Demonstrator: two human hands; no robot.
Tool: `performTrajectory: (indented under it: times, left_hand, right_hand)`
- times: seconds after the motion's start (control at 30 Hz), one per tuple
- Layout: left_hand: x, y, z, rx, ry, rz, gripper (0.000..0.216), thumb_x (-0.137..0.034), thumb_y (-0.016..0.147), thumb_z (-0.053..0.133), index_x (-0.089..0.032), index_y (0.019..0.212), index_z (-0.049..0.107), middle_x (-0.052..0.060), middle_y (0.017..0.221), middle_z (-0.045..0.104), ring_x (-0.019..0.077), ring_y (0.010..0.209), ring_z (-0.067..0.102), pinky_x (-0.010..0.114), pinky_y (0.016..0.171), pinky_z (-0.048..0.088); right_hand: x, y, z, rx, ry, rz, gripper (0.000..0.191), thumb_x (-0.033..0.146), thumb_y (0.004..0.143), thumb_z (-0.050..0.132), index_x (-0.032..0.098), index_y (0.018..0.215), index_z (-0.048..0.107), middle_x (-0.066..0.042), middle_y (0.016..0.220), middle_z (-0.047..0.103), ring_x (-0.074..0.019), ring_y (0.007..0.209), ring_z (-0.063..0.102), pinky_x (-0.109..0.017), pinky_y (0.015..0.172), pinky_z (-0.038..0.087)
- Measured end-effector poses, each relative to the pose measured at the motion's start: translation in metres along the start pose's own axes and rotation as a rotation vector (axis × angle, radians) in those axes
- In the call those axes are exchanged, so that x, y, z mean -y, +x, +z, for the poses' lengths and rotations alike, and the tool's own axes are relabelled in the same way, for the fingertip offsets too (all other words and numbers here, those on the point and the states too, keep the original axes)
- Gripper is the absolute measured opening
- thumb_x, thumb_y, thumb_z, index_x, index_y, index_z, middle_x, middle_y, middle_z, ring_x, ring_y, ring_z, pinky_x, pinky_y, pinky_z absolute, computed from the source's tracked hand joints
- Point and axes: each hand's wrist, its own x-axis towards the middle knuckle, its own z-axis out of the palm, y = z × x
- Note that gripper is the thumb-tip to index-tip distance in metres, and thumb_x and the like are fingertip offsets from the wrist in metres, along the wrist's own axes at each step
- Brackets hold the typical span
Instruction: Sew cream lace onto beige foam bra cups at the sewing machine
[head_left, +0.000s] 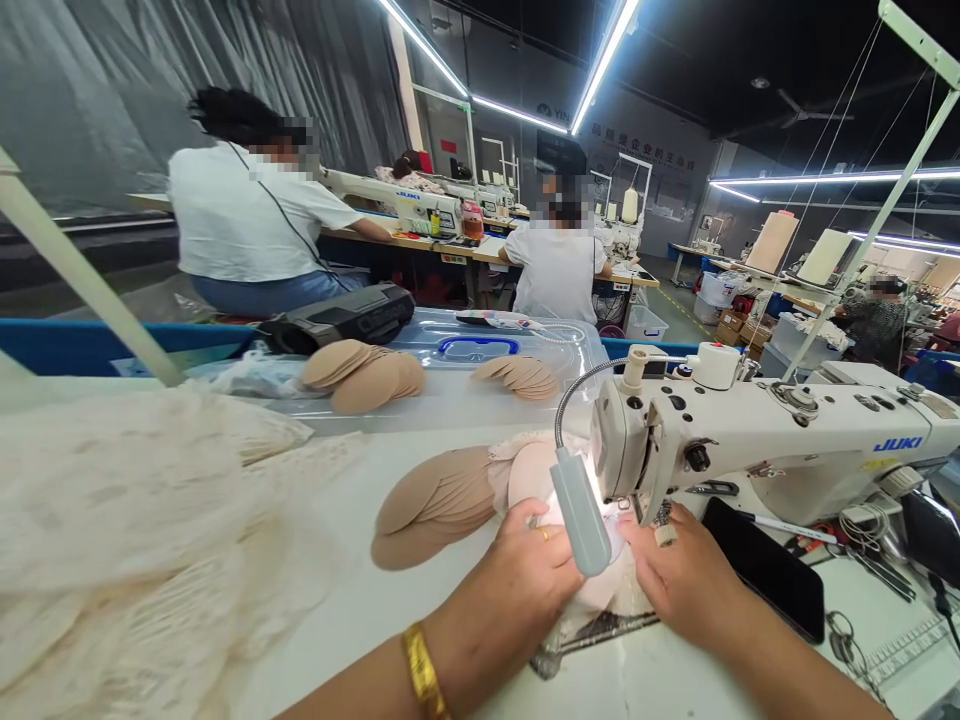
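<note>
My left hand [529, 560], with a gold bracelet on its wrist, grips a pale pink cup-shaped fabric piece with a lacy edge [531, 472]. On the piece's other side, my right hand [686, 565] has its fingers bent onto the cloth beside the presser foot. Both hands are under the head of a white sewing machine [750, 430]. A grey lamp [582, 515] on a bent metal neck hides some left fingertips and part of the cloth. The needle's contact with the cloth cannot be made out. Overlapping beige oval pads [439, 500] lie left of the piece.
Cream lace fabric [112, 540] is heaped at the left. More beige pads [360, 375] rest on a clear plastic box lid [427, 335] behind. A black phone [765, 565], tweezers and a ruler [907, 650] lie at the right. Co-workers [255, 210] sit at machines ahead.
</note>
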Motion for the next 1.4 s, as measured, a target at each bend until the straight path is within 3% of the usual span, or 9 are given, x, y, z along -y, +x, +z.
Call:
performTrajectory:
  times: [0.23,0.43,0.67,0.9,1.03,1.17,1.3,1.4]
  left_hand:
    - [0.002,-0.001,0.001,-0.013,-0.005,-0.014,0.031,0.002,0.088,0.053,-0.023,0.102,0.063,0.001,0.088,0.077,0.0209,0.078,0.074,0.049,0.098,0.050]
    - [-0.002,0.002,-0.001,-0.056,0.031,0.024,0.034,0.008,0.085,0.045,-0.019,0.099,0.061,0.008,0.097,0.079,0.0256,0.081,0.076,0.052,0.087,0.050]
    - [-0.007,0.010,-0.013,-0.084,0.005,0.059,0.035,0.007,0.088,0.042,-0.020,0.103,0.060,0.008,0.100,0.081,0.0224,0.080,0.076,0.051,0.090,0.050]
    - [0.000,0.004,-0.003,-0.082,0.007,0.036,0.038,0.007,0.086,0.045,-0.021,0.106,0.062,0.005,0.097,0.079,0.0236,0.080,0.075,0.050,0.090,0.045]
    - [-0.004,-0.002,-0.001,0.007,0.020,-0.005,0.030,0.002,0.088,0.045,-0.020,0.098,0.062,0.005,0.089,0.075,0.0246,0.080,0.071,0.049,0.089,0.044]
    - [-0.022,-0.008,0.001,0.014,-0.010,-0.040,0.026,0.000,0.091,0.046,-0.021,0.092,0.060,0.002,0.087,0.071,0.0221,0.077,0.067,0.047,0.089,0.041]
    - [-0.026,-0.010,0.006,-0.028,-0.034,-0.016,0.026,0.003,0.090,0.045,-0.020,0.088,0.057,-0.001,0.085,0.069,0.0189,0.075,0.065,0.046,0.091,0.039]
    - [-0.017,-0.008,0.006,0.017,-0.018,-0.001,0.026,0.004,0.085,0.045,-0.020,0.079,0.052,-0.001,0.079,0.065,0.0187,0.072,0.062,0.045,0.087,0.039]
  right_hand:
    - [0.001,0.002,-0.006,-0.058,0.186,0.147,0.028,0.004,0.095,0.046,0.019,0.113,0.061,-0.011,0.104,0.071,-0.0285,0.096,0.067,-0.040,0.081,0.057]
    - [0.002,0.003,-0.008,-0.051,0.221,0.139,0.032,0.002,0.093,0.045,0.020,0.116,0.058,-0.011,0.104,0.070,-0.0284,0.097,0.067,-0.042,0.082,0.059]
    - [0.002,0.002,-0.006,-0.032,0.207,0.152,0.028,0.003,0.095,0.045,0.020,0.114,0.058,-0.009,0.101,0.068,-0.0276,0.094,0.065,-0.041,0.082,0.057]
    - [0.002,0.001,-0.005,-0.071,0.112,0.065,0.019,0.008,0.097,0.046,0.019,0.104,0.060,-0.008,0.090,0.067,-0.0256,0.086,0.061,-0.037,0.078,0.053]
    - [0.004,-0.001,-0.011,0.048,0.062,-0.012,0.022,0.009,0.096,0.045,0.021,0.101,0.063,-0.005,0.082,0.065,-0.0242,0.078,0.055,-0.035,0.074,0.049]
    - [0.008,0.000,-0.018,0.230,0.144,-0.097,0.021,0.005,0.089,0.049,0.023,0.083,0.059,-0.001,0.078,0.059,-0.0199,0.076,0.051,-0.031,0.069,0.041]
    - [0.010,0.001,-0.019,0.252,0.174,-0.090,0.020,0.006,0.091,0.050,0.022,0.084,0.060,-0.002,0.082,0.059,-0.0191,0.076,0.051,-0.030,0.066,0.038]
    - [0.011,0.001,-0.016,0.248,0.149,-0.041,0.021,0.007,0.093,0.049,0.022,0.089,0.063,-0.002,0.083,0.059,-0.0194,0.075,0.049,-0.030,0.064,0.035]
